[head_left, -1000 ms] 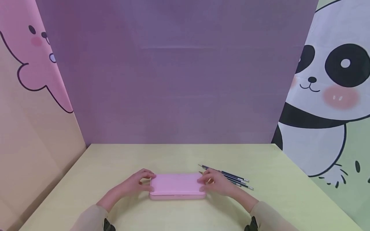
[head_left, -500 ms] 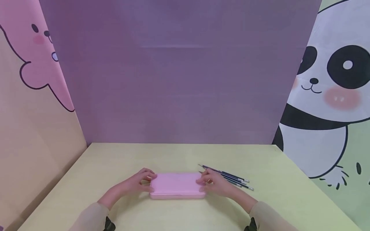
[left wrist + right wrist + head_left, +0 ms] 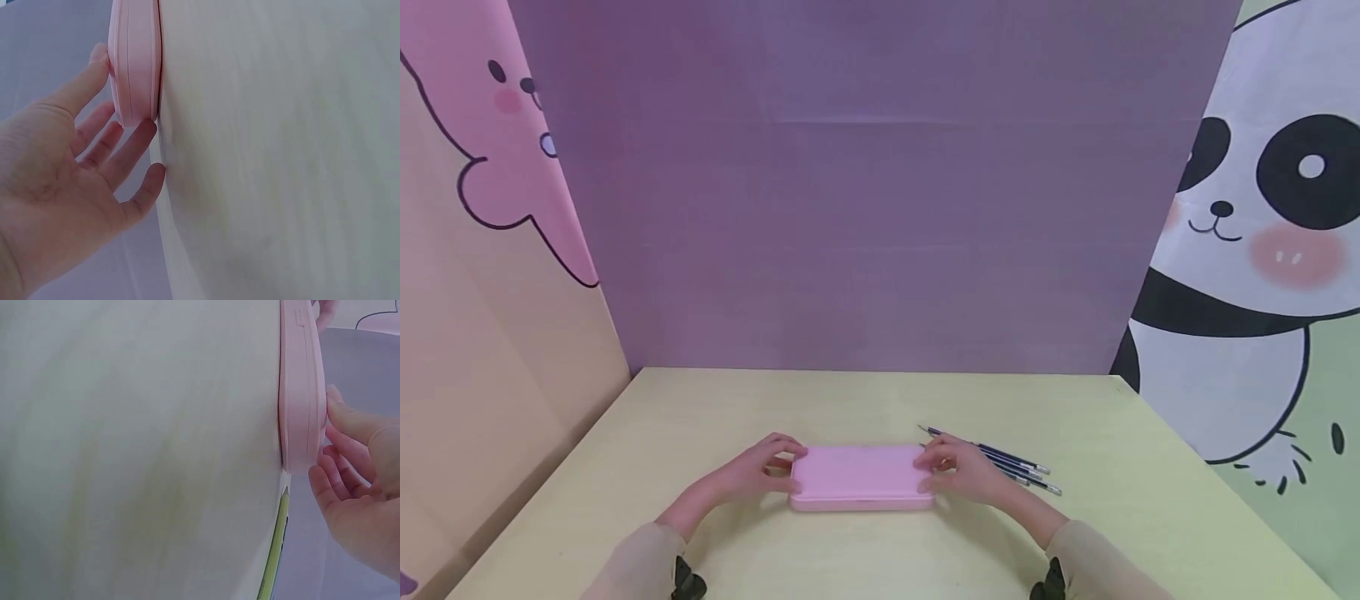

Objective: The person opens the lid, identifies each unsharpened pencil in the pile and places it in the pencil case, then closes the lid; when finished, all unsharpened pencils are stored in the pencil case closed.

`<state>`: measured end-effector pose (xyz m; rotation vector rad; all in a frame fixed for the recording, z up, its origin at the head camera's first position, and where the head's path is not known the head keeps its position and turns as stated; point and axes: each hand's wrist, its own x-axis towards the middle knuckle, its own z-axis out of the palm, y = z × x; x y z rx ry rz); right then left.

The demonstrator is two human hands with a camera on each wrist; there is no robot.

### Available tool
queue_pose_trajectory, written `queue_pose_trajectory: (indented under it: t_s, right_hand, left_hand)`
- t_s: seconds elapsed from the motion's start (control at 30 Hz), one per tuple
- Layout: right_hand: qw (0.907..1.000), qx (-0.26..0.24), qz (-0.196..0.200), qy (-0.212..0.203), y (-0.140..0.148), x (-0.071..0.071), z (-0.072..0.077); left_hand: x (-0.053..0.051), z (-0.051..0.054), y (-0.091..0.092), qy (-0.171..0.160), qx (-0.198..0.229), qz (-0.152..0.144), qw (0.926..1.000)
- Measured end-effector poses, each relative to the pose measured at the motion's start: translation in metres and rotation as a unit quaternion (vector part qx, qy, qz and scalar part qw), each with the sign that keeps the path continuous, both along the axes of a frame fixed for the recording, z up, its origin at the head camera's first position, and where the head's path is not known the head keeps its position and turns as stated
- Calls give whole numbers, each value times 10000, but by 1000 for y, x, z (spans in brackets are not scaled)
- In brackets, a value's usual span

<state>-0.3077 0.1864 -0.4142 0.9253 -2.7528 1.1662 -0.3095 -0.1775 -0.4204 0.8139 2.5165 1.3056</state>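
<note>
A closed pink pencil case (image 3: pixel 861 475) lies flat on the table, its long side facing me. At its left end my left hand (image 3: pixel 752 475) grips it, thumb at the near corner and fingers at the far one. My right hand (image 3: pixel 966 473) holds the opposite end in the same way. The left wrist view shows the thumb of the left hand (image 3: pixel 69 156) against the lid's edge and fingertips at the case's end. In the right wrist view, the right hand (image 3: pixel 362 469) has its thumb on the lid edge, fingers curled by the end.
Several dark pencils (image 3: pixel 1011 462) with pale ends lie to the right, partly behind the right hand. One green-yellow pencil (image 3: pixel 275 550) shows near the case's end in the right wrist view. A purple panel (image 3: pixel 880 208) rises at the back edge of the table (image 3: pixel 850 558).
The head view has shifted very slightly. Both hands keep their grip on the pencil case's ends, and the case stays closed in about the same place.
</note>
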Motion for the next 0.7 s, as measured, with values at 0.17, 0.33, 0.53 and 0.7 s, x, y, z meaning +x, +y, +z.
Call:
queue_pose_trajectory:
  t_s: [0.17,0.33,0.53,0.7]
  right_hand:
    - [10000,-88,35,-13,0,3,3]
    - [9996,-72,242,101,3,6,7]
    - [9997,101,215,78,8,4,16]
    - [9995,210,-129,180,18,2,30]
  left_hand:
    - [0,-1,-1,-6,17,-2,10000]
    - [1,-3,-3,-24,52,-57,10000]
    - [4,1,-8,93,-182,275,9994]
    - [7,16,-16,797,-240,682,9942]
